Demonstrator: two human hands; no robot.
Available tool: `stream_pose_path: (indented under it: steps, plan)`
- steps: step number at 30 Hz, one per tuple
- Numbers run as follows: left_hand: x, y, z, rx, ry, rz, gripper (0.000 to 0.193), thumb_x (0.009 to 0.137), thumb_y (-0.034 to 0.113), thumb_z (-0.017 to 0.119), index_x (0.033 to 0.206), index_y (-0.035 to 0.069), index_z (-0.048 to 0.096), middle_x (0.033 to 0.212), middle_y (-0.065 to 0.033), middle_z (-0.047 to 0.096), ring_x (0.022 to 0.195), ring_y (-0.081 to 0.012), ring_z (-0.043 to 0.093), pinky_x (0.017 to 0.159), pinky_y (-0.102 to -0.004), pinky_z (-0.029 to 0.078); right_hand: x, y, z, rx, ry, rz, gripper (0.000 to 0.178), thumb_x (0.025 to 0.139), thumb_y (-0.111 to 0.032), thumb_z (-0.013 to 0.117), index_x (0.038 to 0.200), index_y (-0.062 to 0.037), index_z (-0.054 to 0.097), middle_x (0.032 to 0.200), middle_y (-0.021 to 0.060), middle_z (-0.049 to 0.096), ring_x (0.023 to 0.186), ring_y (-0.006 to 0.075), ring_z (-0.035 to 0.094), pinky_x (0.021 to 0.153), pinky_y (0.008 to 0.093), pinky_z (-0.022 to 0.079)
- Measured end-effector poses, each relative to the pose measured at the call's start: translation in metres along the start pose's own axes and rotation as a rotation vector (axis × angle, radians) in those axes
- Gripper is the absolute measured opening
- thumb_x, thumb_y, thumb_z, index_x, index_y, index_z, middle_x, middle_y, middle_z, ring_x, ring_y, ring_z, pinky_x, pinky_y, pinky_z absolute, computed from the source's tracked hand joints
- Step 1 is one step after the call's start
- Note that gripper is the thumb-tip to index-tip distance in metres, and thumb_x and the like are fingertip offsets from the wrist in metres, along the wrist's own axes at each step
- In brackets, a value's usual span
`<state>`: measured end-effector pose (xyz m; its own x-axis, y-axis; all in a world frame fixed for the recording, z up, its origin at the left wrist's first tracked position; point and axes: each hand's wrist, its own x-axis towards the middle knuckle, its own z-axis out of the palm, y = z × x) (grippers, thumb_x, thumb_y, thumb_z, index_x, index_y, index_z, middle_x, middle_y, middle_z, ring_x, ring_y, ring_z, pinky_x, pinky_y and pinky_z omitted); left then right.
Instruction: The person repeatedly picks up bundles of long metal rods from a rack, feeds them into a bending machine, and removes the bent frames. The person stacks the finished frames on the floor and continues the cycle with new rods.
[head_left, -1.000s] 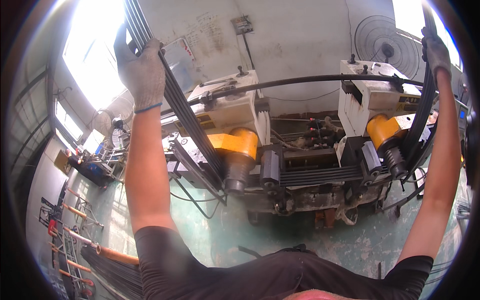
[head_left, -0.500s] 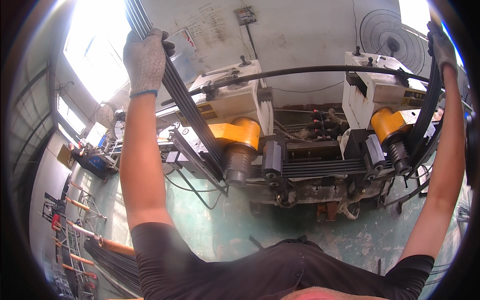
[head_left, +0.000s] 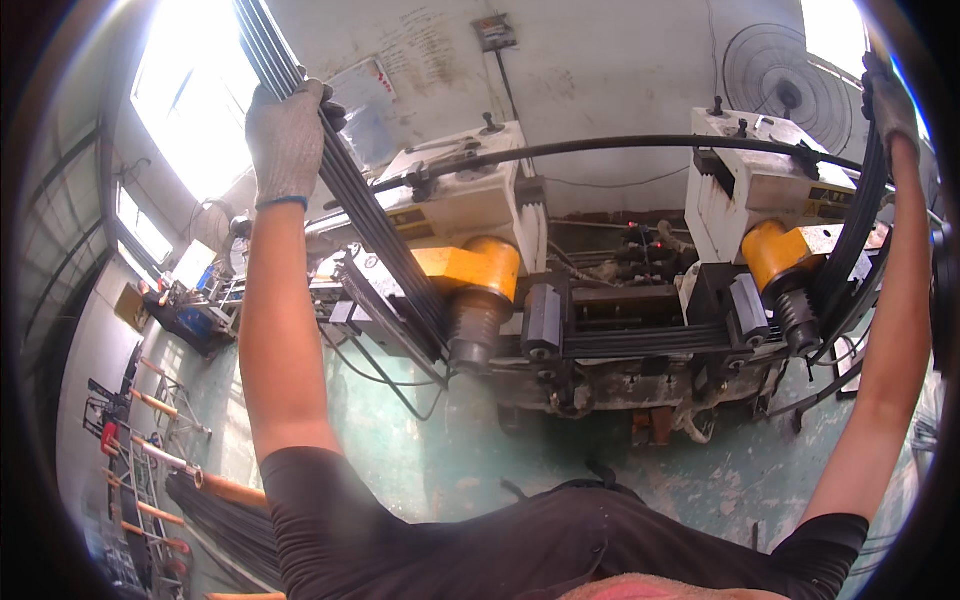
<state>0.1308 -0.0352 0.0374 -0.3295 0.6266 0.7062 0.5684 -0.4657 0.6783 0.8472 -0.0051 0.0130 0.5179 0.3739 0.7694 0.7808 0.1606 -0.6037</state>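
Note:
My left hand (head_left: 285,145), in a pale knit glove with a blue cuff, is closed around the upper left part of a bundle of dark metal rods (head_left: 375,225). From there the rods slope down past a grooved roller (head_left: 473,325). They run level between two grey blocks, the left block (head_left: 543,318) and the right block (head_left: 748,308), then rise past another grooved roller (head_left: 797,315). At the upper right, my gloved right hand (head_left: 890,110) grips the bundle's other raised end; its fingers show only in part.
Yellow arms (head_left: 490,260) carry the rollers on a white two-headed machine (head_left: 735,190). A long dark bar (head_left: 600,147) crosses above it. A wall fan (head_left: 785,90) is at the back right. Racks with orange tubes (head_left: 232,488) and more dark rods (head_left: 215,525) lie at left.
My left hand has shifted slightly left and down, and the rods' left end leans a little further outward with it. My right hand still grips its end, a touch lower.

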Motion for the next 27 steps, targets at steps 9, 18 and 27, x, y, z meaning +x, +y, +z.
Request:
stream_pose_path:
  steps: [9, 18, 27]
  plan:
    - [-0.025, -0.027, -0.016, -0.040, -0.125, -0.103, 0.033, 0.096, 0.007, 0.068, 0.124, -0.007, 0.058, 0.097, -0.0186, 0.073, 0.081, -0.0247, 0.077, 0.072, -0.0354, 0.066, -0.029, 0.031, 0.001, -0.018, 0.048, 0.176, 0.056, 0.104, -0.063, 0.058, 0.100, -0.0099, 0.073, 0.072, -0.0034, 0.059, 0.062, 0.0079, 0.056, 0.061, 0.0278, 0.044]
    - [-0.038, -0.032, -0.016, -0.070, -0.153, -0.126, 0.032, 0.098, 0.007, 0.067, 0.124, -0.007, 0.056, 0.097, -0.0186, 0.072, 0.081, -0.0259, 0.077, 0.071, -0.0370, 0.065, -0.033, 0.057, -0.002, -0.229, 0.023, 0.211, 0.058, 0.104, -0.062, 0.058, 0.105, -0.0076, 0.075, 0.076, 0.0003, 0.064, 0.067, 0.0121, 0.060, 0.069, 0.0329, 0.047]
    - [-0.042, -0.029, -0.009, -0.073, -0.146, -0.091, 0.023, 0.100, 0.008, 0.067, 0.117, -0.005, 0.058, 0.091, -0.0146, 0.072, 0.076, -0.0220, 0.075, 0.067, -0.0344, 0.063, -0.070, 0.051, -0.023, -0.471, 0.259, 0.003, 0.065, 0.101, -0.068, 0.059, 0.115, -0.0071, 0.077, 0.095, 0.0074, 0.073, 0.083, 0.0180, 0.069, 0.086, 0.0365, 0.052]
